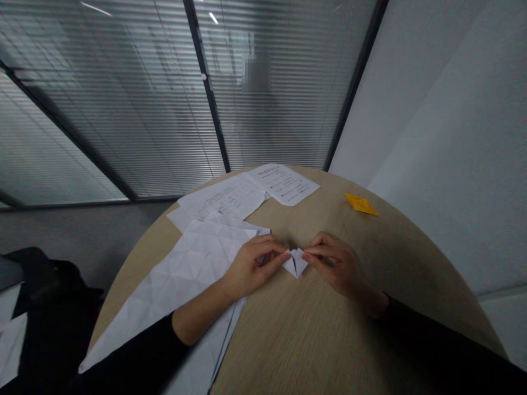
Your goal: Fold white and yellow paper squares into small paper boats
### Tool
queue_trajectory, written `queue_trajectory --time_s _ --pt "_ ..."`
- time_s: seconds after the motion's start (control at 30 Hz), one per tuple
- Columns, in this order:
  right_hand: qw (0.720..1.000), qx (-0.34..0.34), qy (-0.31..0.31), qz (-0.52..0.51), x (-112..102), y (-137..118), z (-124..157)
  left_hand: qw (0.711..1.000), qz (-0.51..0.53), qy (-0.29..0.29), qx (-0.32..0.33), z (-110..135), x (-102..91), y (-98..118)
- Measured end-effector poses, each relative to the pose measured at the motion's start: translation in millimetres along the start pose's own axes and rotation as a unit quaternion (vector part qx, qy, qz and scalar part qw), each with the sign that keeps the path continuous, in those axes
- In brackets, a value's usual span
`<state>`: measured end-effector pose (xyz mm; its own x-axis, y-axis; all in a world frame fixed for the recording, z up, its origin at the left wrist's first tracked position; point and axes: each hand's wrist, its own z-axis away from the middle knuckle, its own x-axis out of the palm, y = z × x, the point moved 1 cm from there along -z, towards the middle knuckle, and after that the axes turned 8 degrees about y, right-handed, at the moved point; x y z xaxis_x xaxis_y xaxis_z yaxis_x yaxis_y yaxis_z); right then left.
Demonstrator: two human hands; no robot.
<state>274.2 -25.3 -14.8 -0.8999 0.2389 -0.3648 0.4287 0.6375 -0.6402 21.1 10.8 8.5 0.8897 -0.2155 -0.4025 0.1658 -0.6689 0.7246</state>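
Note:
A small folded white paper (296,263), pointed at its lower end, is held between my two hands just above or on the wooden table (296,340); I cannot tell whether it touches. My left hand (253,266) pinches its left corner between thumb and fingers. On the other side, my right hand (335,263) pinches the right corner the same way. A dark gap runs down the middle of the folded piece. Under my left forearm lie large creased white sheets (181,269), stacked and spread toward the table's near left.
Printed sheets (284,184) overlap at the table's far side. A folded yellow paper piece (361,204) lies at the far right. Glass panels with blinds (272,126) stand behind the table, and a pale wall (444,137) rises on the right. Dark items (53,307) sit at the lower left.

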Motion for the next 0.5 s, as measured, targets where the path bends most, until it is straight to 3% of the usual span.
queue_trajectory --time_s 0.27,0.5 --pt "0.997 0.021 0.074 0.012 -1.9 8.3 -2.3 0.998 0.013 0.055 -0.031 -2.4 -3.9 -3.2" --pt "0.989 0.081 0.123 0.028 -1.1 20.2 5.2 0.989 0.055 0.07 -0.117 1.8 -4.8 -5.3"
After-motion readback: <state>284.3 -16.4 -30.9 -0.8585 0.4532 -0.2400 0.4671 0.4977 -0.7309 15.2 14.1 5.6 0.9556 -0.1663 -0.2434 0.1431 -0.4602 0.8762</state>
